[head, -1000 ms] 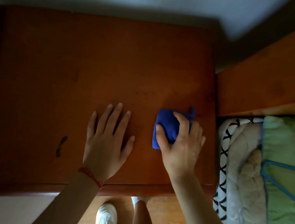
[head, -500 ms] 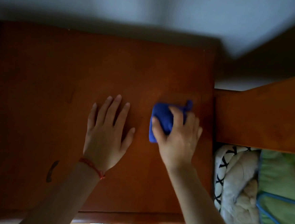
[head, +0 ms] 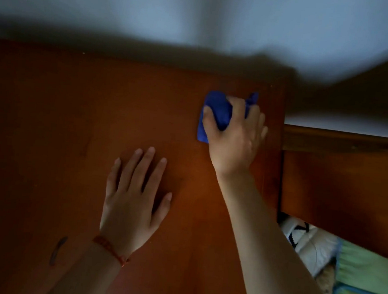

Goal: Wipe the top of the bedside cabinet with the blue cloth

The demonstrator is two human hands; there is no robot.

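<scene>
One bedside cabinet; one blue cloth; two hands: left hand, right hand; one red bracelet; one dark mark; one green blanket.

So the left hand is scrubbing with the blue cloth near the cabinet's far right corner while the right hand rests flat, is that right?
Hands are swapped. In the head view, the right hand grips the blue cloth near the cabinet's far right corner, while the left hand rests flat.
</scene>
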